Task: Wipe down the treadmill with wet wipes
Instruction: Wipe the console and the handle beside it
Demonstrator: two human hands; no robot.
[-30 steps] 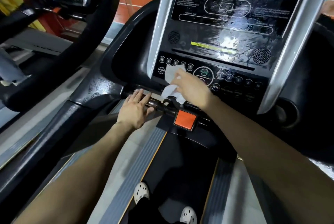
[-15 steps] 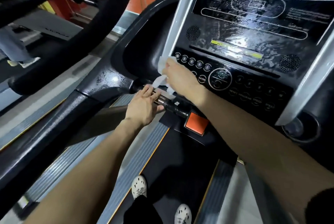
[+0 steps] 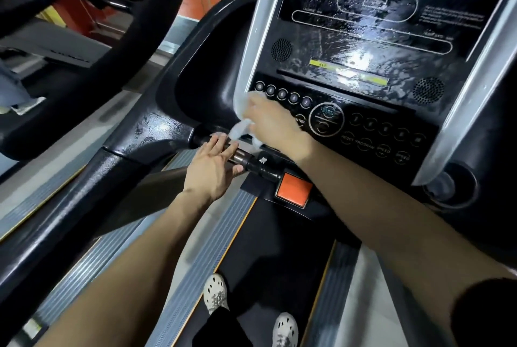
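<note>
Head cam looks down at the treadmill console (image 3: 363, 38), black and glossy, with wet streaks across the display area.

The right hand (image 3: 272, 125) is at the lower left corner of the console, just right of the bottom end of the silver trim (image 3: 260, 24) and right under the row of small round buttons (image 3: 282, 94). It's got the wipe (image 3: 240, 129) bunched up under the fingers and pushed against the panel, so the grip is closed around it. A crumpled white end hangs out on the left side of the hand, down toward the bar (image 3: 260, 164). It's a bit motion-blurred, so I can't make out each finger.

The left hand (image 3: 212, 167) is lying flat on the bar near the console's left edge, fingers straight and slightly spread, thumb out to the right. It isn't gripping anything, just resting there. Its fingertips are just beside the dangling end of the wipe; I can't tell whether they actually touch it.

An orange button (image 3: 293, 189) sits at the right end of the bar, nearer than the right wrist. Far right there's a round cup holder (image 3: 447, 187). Nearest the camera, two white shoes (image 3: 215, 293) stand on the black belt (image 3: 265, 248). Another machine (image 3: 112, 38) is off to the left.
</note>
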